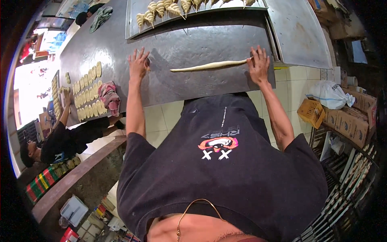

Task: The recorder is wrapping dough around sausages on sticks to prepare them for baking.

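Note:
A long, thin strip of pale dough [209, 66] lies across the grey metal table [181, 44], tapering toward its left end. My right hand [259, 67] rests at the strip's right end with its fingers stretched out and apart, the thumb side touching the dough. To the left of the strip, and apart from it, my left hand [138, 65] is over the table, open and holding nothing. Beyond the strip, a metal tray [128, 24] carries several spiral-twisted dough pieces [160, 8].
Rows of flat oval dough pieces [86, 94] cover the table's left part, beside a reddish cloth [109, 97]. A co-worker's hand [65, 96] is near them. A dark green cloth [101, 18] lies farther back. Cardboard boxes [347, 126] and a white sack [331, 94] stand at the right.

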`<state>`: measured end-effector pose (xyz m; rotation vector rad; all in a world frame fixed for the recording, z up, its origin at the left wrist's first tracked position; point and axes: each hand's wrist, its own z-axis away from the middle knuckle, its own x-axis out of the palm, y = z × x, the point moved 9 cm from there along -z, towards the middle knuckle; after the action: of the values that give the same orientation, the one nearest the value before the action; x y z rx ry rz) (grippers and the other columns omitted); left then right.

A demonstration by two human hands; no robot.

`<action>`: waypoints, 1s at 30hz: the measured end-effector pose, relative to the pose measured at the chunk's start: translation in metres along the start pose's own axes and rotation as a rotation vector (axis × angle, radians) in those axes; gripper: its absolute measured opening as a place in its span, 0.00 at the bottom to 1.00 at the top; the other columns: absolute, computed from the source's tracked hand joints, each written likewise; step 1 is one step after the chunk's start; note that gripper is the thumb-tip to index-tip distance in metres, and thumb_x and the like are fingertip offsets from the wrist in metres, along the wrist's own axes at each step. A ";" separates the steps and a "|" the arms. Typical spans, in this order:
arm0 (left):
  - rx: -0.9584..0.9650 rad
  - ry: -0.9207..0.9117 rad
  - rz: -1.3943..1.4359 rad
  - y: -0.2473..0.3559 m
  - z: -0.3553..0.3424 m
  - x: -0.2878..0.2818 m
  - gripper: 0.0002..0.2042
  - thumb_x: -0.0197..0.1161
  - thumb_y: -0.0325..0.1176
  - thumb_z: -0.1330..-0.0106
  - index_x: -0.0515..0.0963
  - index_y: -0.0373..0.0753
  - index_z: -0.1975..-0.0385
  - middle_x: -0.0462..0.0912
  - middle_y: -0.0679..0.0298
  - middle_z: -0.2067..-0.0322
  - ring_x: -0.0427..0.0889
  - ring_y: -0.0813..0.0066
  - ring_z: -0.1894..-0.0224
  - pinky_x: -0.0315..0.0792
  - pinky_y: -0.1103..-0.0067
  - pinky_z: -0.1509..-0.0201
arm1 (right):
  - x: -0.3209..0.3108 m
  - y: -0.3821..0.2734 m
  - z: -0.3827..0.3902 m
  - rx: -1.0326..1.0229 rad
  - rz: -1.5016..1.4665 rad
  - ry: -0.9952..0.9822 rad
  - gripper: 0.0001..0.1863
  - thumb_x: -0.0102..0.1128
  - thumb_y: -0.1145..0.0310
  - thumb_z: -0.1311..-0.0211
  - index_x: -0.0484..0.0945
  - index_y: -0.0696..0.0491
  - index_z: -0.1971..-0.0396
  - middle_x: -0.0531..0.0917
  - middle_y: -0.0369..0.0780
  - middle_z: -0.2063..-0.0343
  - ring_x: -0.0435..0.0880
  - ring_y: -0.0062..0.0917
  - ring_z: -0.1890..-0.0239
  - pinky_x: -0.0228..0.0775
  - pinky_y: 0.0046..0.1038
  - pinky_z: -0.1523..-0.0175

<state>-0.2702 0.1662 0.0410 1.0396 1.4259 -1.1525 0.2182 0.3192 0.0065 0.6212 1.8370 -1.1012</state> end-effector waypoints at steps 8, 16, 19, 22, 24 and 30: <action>-0.133 -0.150 0.152 -0.023 0.057 0.013 0.11 0.57 0.26 0.38 0.80 0.39 0.56 0.81 0.56 0.55 0.78 0.59 0.49 0.70 0.66 0.46 | -0.009 -0.067 -0.017 -0.224 -0.122 -0.017 0.15 0.67 0.60 0.44 0.83 0.44 0.56 0.79 0.35 0.52 0.67 0.36 0.40 0.53 0.43 0.37; -0.911 0.415 1.106 0.011 0.176 0.015 0.09 0.50 0.31 0.26 0.76 0.36 0.55 0.74 0.64 0.74 0.72 0.73 0.75 0.67 0.76 0.71 | 0.019 -0.069 -0.044 -0.210 -0.194 -0.099 0.07 0.66 0.58 0.43 0.87 0.43 0.70 0.80 0.31 0.73 0.77 0.27 0.62 0.56 0.36 0.53; -1.131 0.343 1.955 0.083 0.187 0.039 0.10 0.51 0.30 0.26 0.73 0.36 0.50 0.71 0.69 0.70 0.66 0.83 0.74 0.62 0.84 0.73 | 0.026 -0.067 -0.055 -0.156 -0.183 -0.173 0.07 0.66 0.58 0.43 0.87 0.44 0.70 0.81 0.33 0.75 0.78 0.29 0.65 0.60 0.36 0.56; -1.057 0.331 2.043 0.138 0.182 0.045 0.10 0.51 0.28 0.26 0.73 0.35 0.49 0.72 0.67 0.68 0.65 0.82 0.75 0.61 0.83 0.73 | 0.031 -0.070 -0.063 -0.134 -0.196 -0.204 0.08 0.65 0.59 0.43 0.86 0.47 0.71 0.81 0.36 0.76 0.80 0.33 0.70 0.66 0.37 0.61; -1.148 0.256 2.225 0.176 0.172 0.031 0.14 0.54 0.31 0.26 0.71 0.37 0.44 0.74 0.68 0.69 0.61 0.86 0.79 0.58 0.85 0.77 | 0.034 -0.072 -0.066 -0.135 -0.242 -0.190 0.09 0.65 0.59 0.42 0.86 0.48 0.71 0.81 0.38 0.76 0.81 0.35 0.71 0.69 0.39 0.63; -1.247 0.120 2.176 0.201 0.173 0.021 0.13 0.55 0.34 0.26 0.72 0.37 0.47 0.72 0.71 0.76 0.60 0.88 0.83 0.54 0.85 0.82 | 0.033 -0.070 -0.081 -0.098 -0.187 -0.023 0.10 0.66 0.59 0.42 0.84 0.51 0.71 0.83 0.41 0.72 0.83 0.40 0.70 0.74 0.40 0.64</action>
<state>-0.0474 0.0334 -0.0173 0.8965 0.1677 1.2306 0.1142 0.3561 0.0258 0.3838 1.9467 -1.1263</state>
